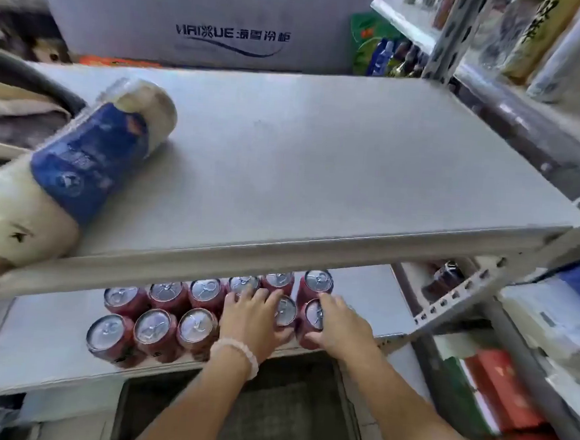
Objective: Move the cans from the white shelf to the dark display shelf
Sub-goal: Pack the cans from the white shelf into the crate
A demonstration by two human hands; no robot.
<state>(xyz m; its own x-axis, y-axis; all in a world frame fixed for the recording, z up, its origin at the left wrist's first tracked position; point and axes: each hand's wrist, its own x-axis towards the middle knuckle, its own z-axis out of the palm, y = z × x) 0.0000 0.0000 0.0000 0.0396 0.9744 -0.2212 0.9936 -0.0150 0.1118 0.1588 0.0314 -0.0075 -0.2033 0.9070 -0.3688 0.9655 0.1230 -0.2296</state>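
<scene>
Several red cans with silver tops (155,327) stand in two rows on the lower board of the white shelf (42,350), partly hidden under the upper board. My left hand (252,323) reaches over the front row, its fingers and thumb around a can (286,311). My right hand (338,324) grips the rightmost front can (311,319) from above, thumb on its front. A bead bracelet sits on my left wrist. The dark display shelf is not in view.
The upper white board (319,173) overhangs the cans closely. A sleeve of paper cups with a blue label (90,157) lies on its left. A white freezer (199,17) stands behind. Metal racks (454,300) with boxes and bottles fill the right side.
</scene>
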